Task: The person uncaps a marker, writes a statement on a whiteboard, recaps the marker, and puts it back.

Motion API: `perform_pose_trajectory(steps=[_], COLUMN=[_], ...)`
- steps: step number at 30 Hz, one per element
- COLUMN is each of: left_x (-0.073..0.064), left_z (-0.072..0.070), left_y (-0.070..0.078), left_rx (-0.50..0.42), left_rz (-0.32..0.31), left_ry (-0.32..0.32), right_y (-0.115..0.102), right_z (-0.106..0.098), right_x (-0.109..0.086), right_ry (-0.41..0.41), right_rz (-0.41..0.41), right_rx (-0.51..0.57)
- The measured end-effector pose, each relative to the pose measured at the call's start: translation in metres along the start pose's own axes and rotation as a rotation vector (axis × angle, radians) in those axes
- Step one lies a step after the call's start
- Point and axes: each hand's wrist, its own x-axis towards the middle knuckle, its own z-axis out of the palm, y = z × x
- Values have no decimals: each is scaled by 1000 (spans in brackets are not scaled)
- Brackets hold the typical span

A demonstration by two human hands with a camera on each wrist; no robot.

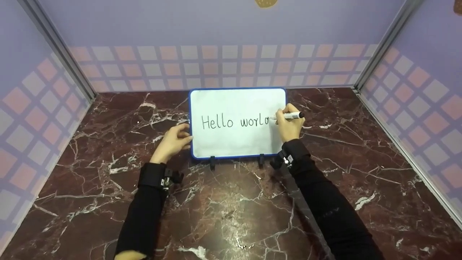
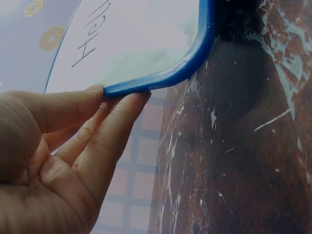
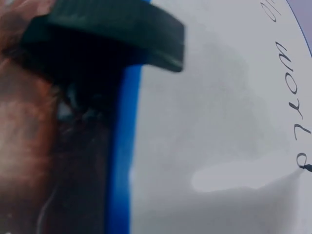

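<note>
A small whiteboard (image 1: 234, 104) with a blue frame stands on the marble table (image 1: 231, 209), propped on two black feet (image 1: 212, 162). "Hello worl" and the start of another letter are written on it. My right hand (image 1: 285, 115) grips a white marker (image 1: 291, 116) with a black cap end, its tip on the board beside the last letter. In the right wrist view the marker tip (image 3: 305, 168) touches the board (image 3: 204, 97). My left hand (image 1: 187, 133) rests its straight fingers (image 2: 117, 126) against the blue frame (image 2: 161, 78) at the board's left edge.
Walls patterned with pink and grey squares (image 1: 231, 65) close the table in at the back and on both sides. One black foot (image 3: 102, 34) of the board shows close up in the right wrist view. Bare marble stretches in front of the board.
</note>
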Motion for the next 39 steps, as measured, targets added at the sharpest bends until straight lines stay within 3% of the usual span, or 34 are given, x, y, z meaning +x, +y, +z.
perform_pose_trajectory(steps=[8,13,20,28,32,39], left_x=[1,0,1,0,-2,-2], left_z=[1,1,-1,-1,-1,-1], left_y=[1,3,4,1,1,1], left_rx=[-10,1,-7,2,4,1], left_rz=[-1,2,4,14,3,-17], left_ry=[5,9,15,11,6,-3], right_y=[-6,-25,-9,-34,-24,1], right_z=[3,-3,-4,-13,-13,-11], right_x=[4,-3,-2,-6,0,8], right_ry=[-1,-8,-20,23,29,27], right_rz=[-2,11,4,-15,-13,-4], right_rx=[105,49,-24,140,165,95])
